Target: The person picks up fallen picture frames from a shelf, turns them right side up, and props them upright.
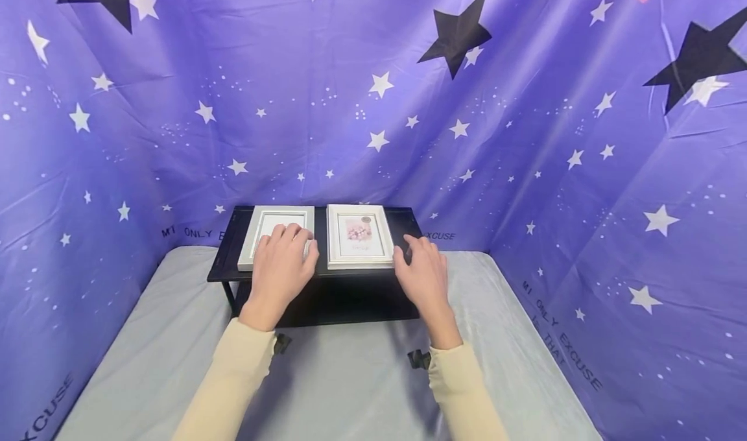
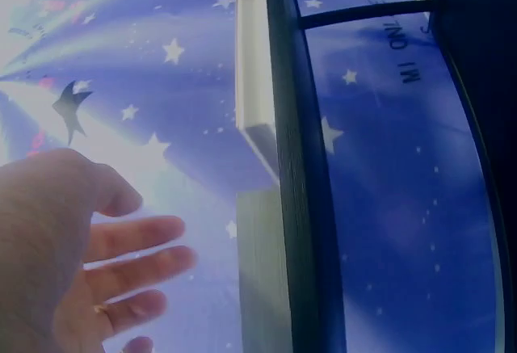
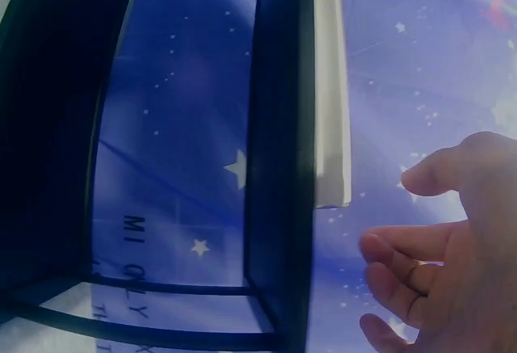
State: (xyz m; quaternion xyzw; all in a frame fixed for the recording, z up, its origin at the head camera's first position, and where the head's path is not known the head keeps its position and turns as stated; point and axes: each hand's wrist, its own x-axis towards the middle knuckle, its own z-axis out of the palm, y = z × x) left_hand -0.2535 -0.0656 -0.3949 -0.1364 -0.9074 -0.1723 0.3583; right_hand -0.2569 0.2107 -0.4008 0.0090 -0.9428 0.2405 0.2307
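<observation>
Two picture frames lie side by side on a small black table [image 1: 403, 224]. My left hand [image 1: 283, 262] hovers over the left picture frame [image 1: 248, 250], hiding its lower right part. In the left wrist view that hand's fingers [image 2: 145, 260] are spread and loosely bent, apart from the frame's edge [image 2: 265, 264]. The right picture frame [image 1: 331, 240] is whitish, with a pink flower print inside. Beside its right edge is my right hand [image 1: 425, 272]. Its loosely bent fingers [image 3: 412, 244] hold nothing and stay apart from the white frame in the right wrist view.
The black table stands on a bed-like surface with a pale grey cloth [image 1: 344, 382]. Below its top is a dark lower part [image 1: 350, 301]. Purple curtains [image 1: 327, 117] with stars hang behind and on both sides. Small dark objects [image 1: 418, 359] sit near both wrists.
</observation>
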